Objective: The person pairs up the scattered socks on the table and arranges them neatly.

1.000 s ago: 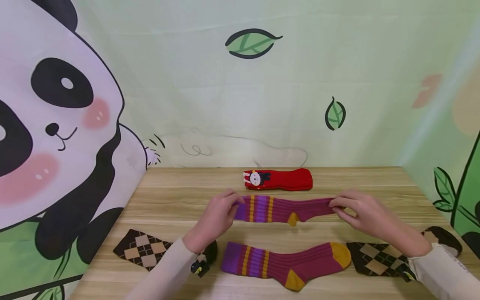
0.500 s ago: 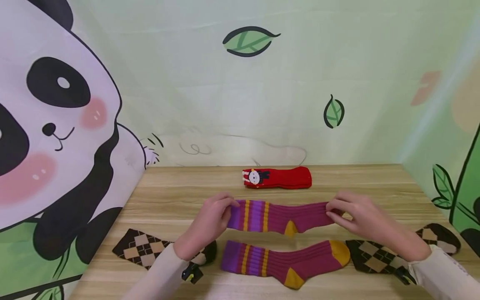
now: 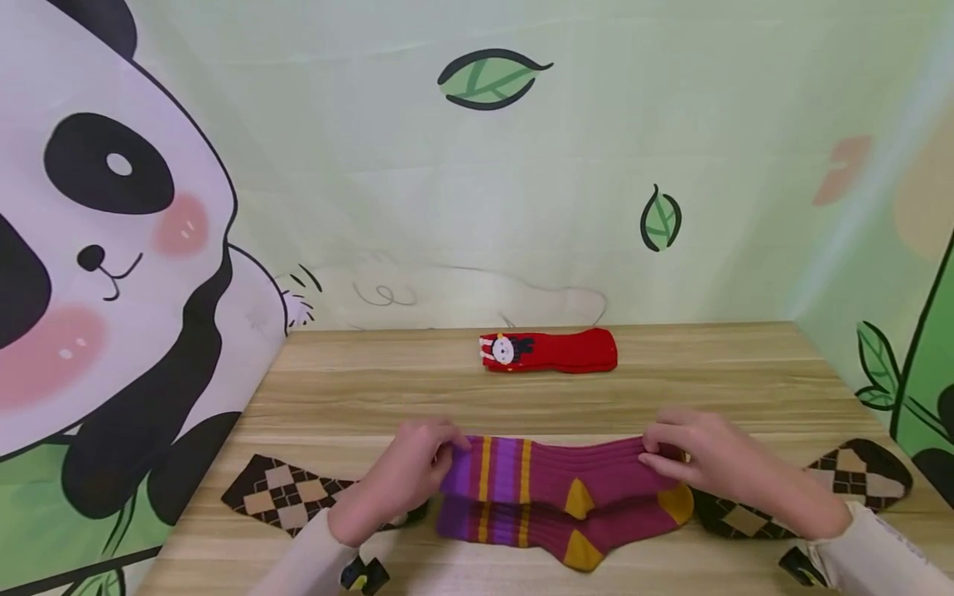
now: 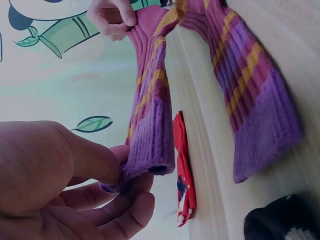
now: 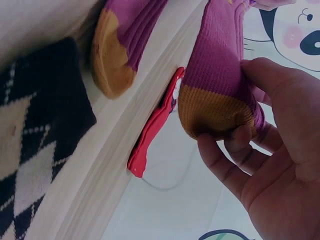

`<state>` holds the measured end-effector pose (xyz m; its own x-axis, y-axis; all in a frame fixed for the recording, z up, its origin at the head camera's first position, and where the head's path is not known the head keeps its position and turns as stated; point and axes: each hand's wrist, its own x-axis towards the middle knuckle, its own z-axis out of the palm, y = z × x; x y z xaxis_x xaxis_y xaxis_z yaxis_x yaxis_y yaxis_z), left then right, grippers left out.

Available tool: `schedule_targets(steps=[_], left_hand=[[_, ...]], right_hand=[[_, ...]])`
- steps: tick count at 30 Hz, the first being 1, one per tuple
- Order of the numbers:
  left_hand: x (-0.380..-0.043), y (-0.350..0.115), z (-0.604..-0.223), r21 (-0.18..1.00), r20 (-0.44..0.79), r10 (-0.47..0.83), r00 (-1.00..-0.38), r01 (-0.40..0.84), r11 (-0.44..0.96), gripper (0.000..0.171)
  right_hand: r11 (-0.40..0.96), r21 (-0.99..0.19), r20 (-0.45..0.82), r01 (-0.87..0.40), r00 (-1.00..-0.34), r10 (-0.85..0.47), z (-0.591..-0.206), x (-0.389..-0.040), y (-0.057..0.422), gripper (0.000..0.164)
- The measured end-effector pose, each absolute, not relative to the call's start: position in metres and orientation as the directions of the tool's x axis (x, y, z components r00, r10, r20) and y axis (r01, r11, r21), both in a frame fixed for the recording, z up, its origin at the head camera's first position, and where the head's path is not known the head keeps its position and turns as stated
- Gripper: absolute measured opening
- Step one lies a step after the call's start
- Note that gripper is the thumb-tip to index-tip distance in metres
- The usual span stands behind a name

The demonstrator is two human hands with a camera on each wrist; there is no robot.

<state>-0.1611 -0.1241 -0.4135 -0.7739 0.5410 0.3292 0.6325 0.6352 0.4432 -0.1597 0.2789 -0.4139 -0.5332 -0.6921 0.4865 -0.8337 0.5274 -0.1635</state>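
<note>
A magenta ribbed sock (image 3: 547, 468) with purple and mustard stripes hangs stretched between both hands, above the table. My left hand (image 3: 410, 463) pinches the upper corner of its purple cuff (image 4: 150, 140). At the other end, my right hand (image 3: 701, 451) pinches the sock near its mustard toe (image 5: 215, 112), thumb on one side and fingers on the other. A matching sock (image 3: 633, 530) lies flat on the table just below and nearer the person, partly covered by the held one in the head view. Both socks point their toes to the right.
A folded red sock (image 3: 570, 352) with a white animal face lies at the back of the wooden table (image 3: 358, 372). Argyle socks lie at either side, one on the left (image 3: 279, 497) and one on the right (image 3: 857, 472), partly behind the forearms. A panda-print cloth (image 3: 522, 182) stands behind.
Both hands have brought the held sock down and toward the person, from between the red sock and the lower matching sock to overlapping the matching one. The other socks stay put.
</note>
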Motion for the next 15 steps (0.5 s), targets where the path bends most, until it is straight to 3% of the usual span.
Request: schedule_targets(steps=[15], left_hand=[[-0.141, -0.126, -0.425, 0.444, 0.304, 0.596, -0.743, 0.664, 0.602, 0.026]], right_hand=[[0.604, -0.255, 0.277, -0.755, -0.655, -0.703, -0.422, -0.142, 0.272, 0.032]])
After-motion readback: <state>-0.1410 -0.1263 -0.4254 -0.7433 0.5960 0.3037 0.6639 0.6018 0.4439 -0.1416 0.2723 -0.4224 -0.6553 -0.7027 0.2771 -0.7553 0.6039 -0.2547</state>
